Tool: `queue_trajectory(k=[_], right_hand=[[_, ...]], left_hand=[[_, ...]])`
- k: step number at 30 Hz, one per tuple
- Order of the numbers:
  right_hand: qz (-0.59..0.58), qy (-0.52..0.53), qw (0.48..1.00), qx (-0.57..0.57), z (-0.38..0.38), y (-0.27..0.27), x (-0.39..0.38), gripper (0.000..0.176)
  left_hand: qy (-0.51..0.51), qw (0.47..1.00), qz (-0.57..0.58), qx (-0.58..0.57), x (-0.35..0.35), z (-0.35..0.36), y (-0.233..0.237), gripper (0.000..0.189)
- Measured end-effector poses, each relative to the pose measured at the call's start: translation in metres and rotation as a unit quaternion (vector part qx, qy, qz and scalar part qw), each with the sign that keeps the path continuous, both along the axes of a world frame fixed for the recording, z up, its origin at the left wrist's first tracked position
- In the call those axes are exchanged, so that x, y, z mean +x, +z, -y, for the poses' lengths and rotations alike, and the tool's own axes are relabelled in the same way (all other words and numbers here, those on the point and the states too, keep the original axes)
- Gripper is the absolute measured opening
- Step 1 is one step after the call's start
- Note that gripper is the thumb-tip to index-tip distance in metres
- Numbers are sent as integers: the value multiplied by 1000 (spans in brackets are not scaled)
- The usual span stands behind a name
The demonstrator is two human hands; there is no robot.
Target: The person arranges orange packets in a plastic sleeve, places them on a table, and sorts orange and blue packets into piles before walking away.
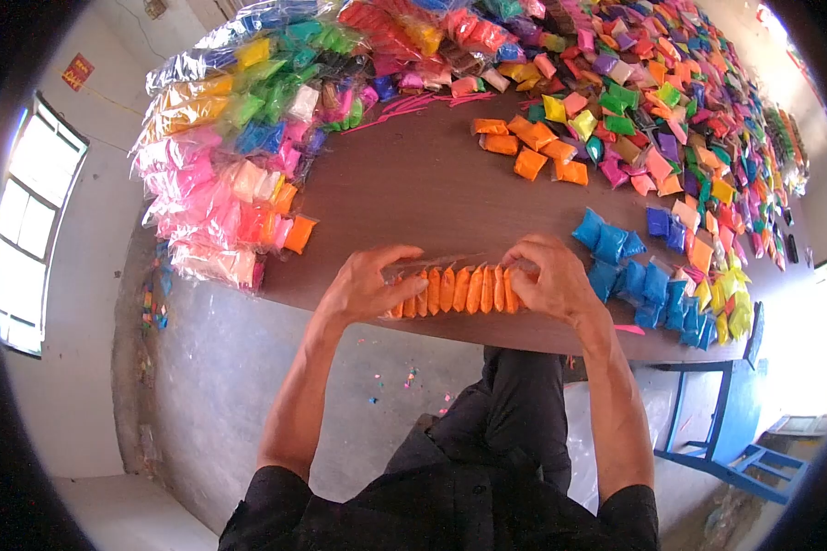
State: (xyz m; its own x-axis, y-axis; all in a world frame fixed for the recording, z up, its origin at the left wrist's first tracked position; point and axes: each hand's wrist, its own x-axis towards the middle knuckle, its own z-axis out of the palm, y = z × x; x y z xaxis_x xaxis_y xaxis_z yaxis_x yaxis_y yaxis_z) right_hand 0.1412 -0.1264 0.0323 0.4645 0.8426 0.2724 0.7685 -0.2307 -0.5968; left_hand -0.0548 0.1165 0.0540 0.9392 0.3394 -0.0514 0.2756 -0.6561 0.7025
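1. Fingers (393,256) of the left hand (351,289) grip the left end of a row of orange packets (460,290) in the head view, thumb laid across the near side, index finger stretched along the far side.
2. Clamped on the opposite end, the right hand (555,280) curls its fingers, thumb pressed inward.
3. Both forearms reach forward from dark short sleeves (268,500), angling inward.
4. Packets stand side by side above the brown table (386,188) near its front edge; blue packets (652,285) lie right of the right hand.

L grip (360,283) & R grip (558,278) curled inward, forearms (294,399) fwd.
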Motion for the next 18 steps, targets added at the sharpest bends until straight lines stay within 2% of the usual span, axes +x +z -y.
queue_trajectory(k=[1,4,8,10,14,18], right_hand=[[-14,-2,1000,-19,0,6,-2,20],[-67,-23,997,-25,0,-3,-1,21],[-127,-57,990,-1,0,-3,-7,20],[-127,-77,989,9,0,-6,-10,18],[-112,-101,989,10,0,-7,-13,14],[-40,-107,993,40,-2,-10,-18,12]], left_hand=[[7,1000,-20,-11,3,2,5,39],[-9,999,24,-42,9,-5,-15,29],[5,989,146,33,6,-5,-38,20],[32,974,214,62,3,3,-49,18],[54,970,233,52,1,12,-53,16],[48,970,229,57,-1,10,-54,14]])
